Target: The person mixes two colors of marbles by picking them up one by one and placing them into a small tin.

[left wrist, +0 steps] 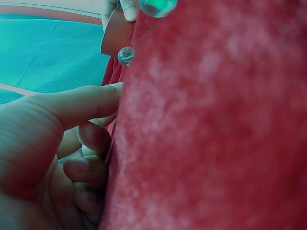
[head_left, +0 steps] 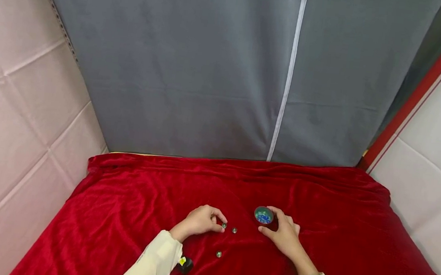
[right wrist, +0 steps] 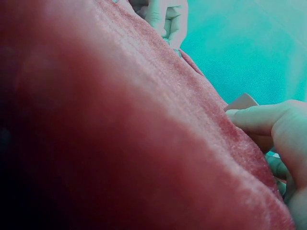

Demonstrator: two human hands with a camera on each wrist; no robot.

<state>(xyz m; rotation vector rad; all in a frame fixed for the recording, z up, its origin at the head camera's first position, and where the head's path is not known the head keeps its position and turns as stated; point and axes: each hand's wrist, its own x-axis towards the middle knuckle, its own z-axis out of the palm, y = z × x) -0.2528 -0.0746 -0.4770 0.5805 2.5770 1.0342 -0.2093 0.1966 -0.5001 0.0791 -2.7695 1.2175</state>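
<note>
A red velvet cloth (head_left: 145,219) covers the table. My left hand (head_left: 215,222) rests on it with its fingers curled in and the thumb (left wrist: 91,101) straight. A glass marble (head_left: 224,225) lies just off its fingertips, and I see nothing held in the hand. Two more marbles (head_left: 234,230) (head_left: 218,254) lie close by on the cloth. My right hand (head_left: 272,223) grips a small round bowl (head_left: 264,215) holding blue marbles. In the left wrist view the bowl (left wrist: 115,33) and one marble (left wrist: 126,55) lie beyond the thumb. The right wrist view shows the bowl's edge (right wrist: 242,101).
A grey fabric panel (head_left: 212,64) with a white zip line stands behind the table. Pale padded walls (head_left: 11,109) close in on both sides, with a red strip (head_left: 417,96) at the right. The cloth is wrinkled towards the back edge.
</note>
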